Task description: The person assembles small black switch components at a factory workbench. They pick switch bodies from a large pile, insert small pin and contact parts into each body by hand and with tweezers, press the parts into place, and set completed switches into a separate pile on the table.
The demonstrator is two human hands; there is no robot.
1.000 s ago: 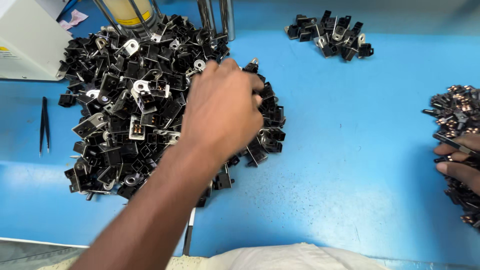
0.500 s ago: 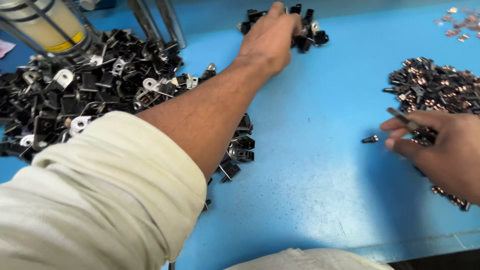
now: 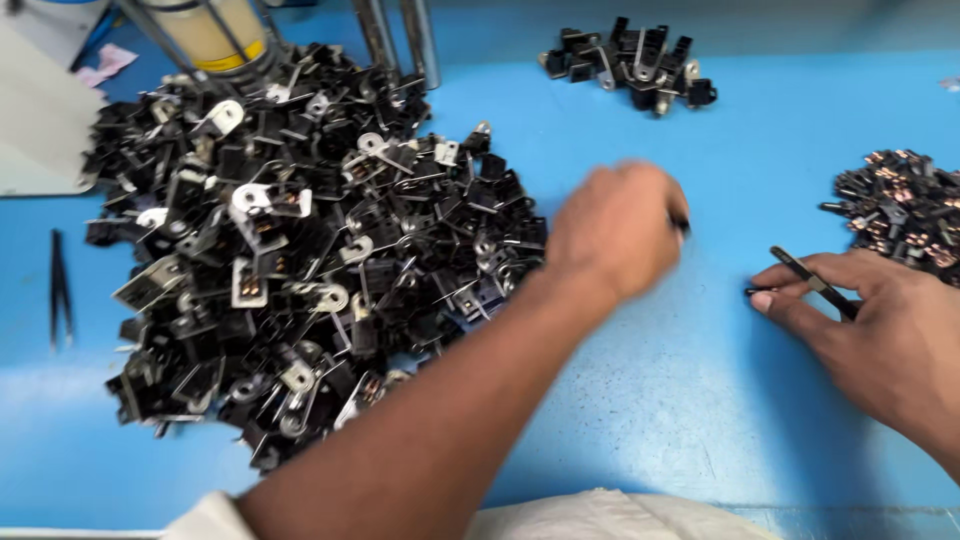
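Note:
My left hand (image 3: 615, 230) hovers over the blue table (image 3: 650, 400) just right of a big heap of black parts with metal tabs (image 3: 300, 250). It is blurred, its fingers curled shut, and a small dark piece (image 3: 683, 226) pokes out at its right edge. My right hand (image 3: 880, 320) rests on the table at the right, gripping thin black tweezers (image 3: 810, 282) between its fingers. Its fingertip touches a tiny dark part (image 3: 752, 292). The two hands are about a hand's width apart.
A small pile of black parts (image 3: 630, 65) lies at the back. A pile of copper-coloured parts (image 3: 900, 205) sits at the right edge. Another pair of tweezers (image 3: 60, 290) lies far left. A yellow cylinder (image 3: 210, 30), metal posts (image 3: 400, 40) and a white box (image 3: 30, 120) stand behind the heap.
My left hand has pulled back from the small rear pile toward the middle of the table. My right hand has stayed beside the copper-coloured pile, holding the tweezers.

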